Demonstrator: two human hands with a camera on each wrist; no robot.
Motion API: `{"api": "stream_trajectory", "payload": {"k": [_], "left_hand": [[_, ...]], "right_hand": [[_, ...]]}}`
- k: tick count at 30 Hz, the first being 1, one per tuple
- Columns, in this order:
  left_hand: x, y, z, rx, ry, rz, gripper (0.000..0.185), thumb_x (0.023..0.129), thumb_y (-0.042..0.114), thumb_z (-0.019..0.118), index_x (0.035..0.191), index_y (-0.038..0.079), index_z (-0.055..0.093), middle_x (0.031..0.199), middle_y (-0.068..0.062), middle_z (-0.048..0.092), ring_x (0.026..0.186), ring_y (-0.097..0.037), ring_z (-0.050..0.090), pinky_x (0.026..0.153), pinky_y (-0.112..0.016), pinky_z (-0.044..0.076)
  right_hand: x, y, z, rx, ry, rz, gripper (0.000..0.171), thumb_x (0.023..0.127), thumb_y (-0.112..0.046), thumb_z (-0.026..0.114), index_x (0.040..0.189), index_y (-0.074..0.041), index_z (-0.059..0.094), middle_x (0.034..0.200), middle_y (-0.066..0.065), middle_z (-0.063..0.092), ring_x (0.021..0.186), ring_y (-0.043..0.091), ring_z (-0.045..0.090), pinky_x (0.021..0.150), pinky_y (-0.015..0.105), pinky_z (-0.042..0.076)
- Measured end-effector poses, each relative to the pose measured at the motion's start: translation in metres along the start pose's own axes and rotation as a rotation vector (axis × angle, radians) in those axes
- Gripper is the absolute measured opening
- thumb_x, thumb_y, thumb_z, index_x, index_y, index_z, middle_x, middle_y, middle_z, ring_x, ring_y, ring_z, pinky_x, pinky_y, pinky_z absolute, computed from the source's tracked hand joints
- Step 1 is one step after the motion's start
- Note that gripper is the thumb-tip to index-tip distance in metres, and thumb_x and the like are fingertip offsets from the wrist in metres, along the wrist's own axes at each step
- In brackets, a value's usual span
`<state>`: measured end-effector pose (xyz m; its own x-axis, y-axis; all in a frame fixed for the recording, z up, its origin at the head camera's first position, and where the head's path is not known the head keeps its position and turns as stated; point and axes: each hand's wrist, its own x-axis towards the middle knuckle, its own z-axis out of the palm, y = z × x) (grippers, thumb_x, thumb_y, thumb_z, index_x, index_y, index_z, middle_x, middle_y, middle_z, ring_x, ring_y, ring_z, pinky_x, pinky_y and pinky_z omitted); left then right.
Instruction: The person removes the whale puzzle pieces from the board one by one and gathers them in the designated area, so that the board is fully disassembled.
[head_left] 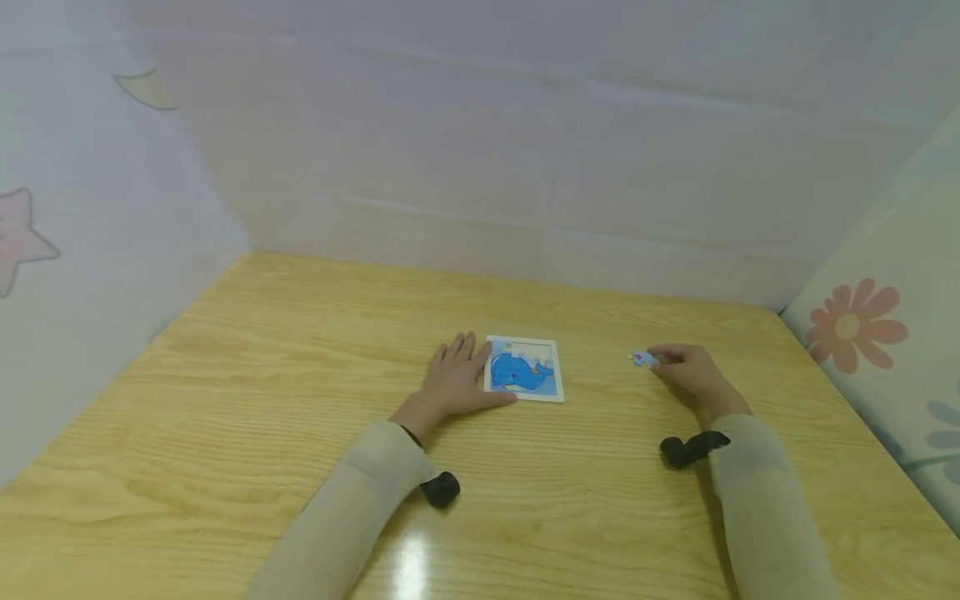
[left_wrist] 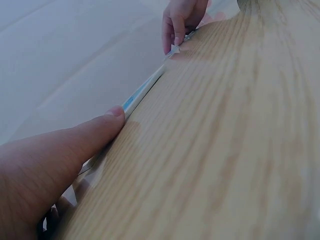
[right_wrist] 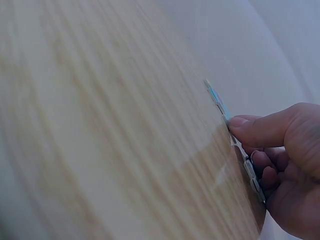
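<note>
Lightly, my right hand (head_left: 693, 371) pinches a puzzle piece (head_left: 642, 359) by its edges; it seems thin, stiff, nearly weightless. My left hand (head_left: 455, 381) lies flat, fingers straight, steadying the whale puzzle board (head_left: 525, 369) on the desk (head_left: 225, 400).

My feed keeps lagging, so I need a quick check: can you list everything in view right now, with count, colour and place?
puzzle board: one, white frame with blue whale picture, middle of the table
puzzle piece: one, light blue and white, right of the board
table: one, light wood grain
curtain walls: pale, star and flower prints at the sides
left hand: flat on the table, fingers touching the board's left edge
right hand: pinches the puzzle piece
sleeves: two, beige
</note>
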<state>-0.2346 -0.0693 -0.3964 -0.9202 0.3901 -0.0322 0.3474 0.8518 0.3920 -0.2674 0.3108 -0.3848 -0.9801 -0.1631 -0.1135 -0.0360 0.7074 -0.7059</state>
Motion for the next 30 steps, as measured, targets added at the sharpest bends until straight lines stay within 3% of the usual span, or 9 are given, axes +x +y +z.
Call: {"api": "stream_trajectory", "payload": {"k": [9, 21, 30], "left_hand": [[0.004, -0.002, 0.003, 0.032, 0.002, -0.009, 0.095, 0.080, 0.066, 0.053, 0.150, 0.011, 0.019, 0.156, -0.019, 0.008, 0.145, -0.034, 0.004, 0.116, -0.052, 0.005], [0.002, -0.002, 0.002, -0.031, -0.003, 0.008, 0.100, 0.078, 0.071, 0.052, 0.149, 0.009, 0.020, 0.156, -0.020, 0.008, 0.145, -0.034, 0.003, 0.116, -0.052, 0.002], [0.006, -0.004, 0.004, 0.024, -0.019, -0.019, 0.095, 0.080, 0.067, 0.053, 0.150, 0.014, 0.018, 0.157, -0.017, 0.006, 0.145, -0.032, 0.001, 0.116, -0.050, 0.002]], "right_hand": [[0.000, -0.002, -0.003, 0.157, -0.064, 0.093, 0.055, 0.097, -0.027, 0.048, 0.141, 0.002, 0.035, 0.145, 0.026, 0.032, 0.135, 0.042, 0.027, 0.108, 0.053, 0.028], [0.004, -0.003, -0.009, -0.026, -0.036, -0.015, 0.048, 0.099, -0.025, 0.044, 0.135, 0.007, 0.042, 0.139, 0.030, 0.039, 0.127, 0.047, 0.036, 0.102, 0.056, 0.034], [0.001, -0.022, -0.009, 0.029, -0.034, -0.033, 0.055, 0.099, -0.030, 0.045, 0.140, 0.005, 0.035, 0.144, 0.029, 0.032, 0.130, 0.047, 0.031, 0.102, 0.059, 0.032]]}}
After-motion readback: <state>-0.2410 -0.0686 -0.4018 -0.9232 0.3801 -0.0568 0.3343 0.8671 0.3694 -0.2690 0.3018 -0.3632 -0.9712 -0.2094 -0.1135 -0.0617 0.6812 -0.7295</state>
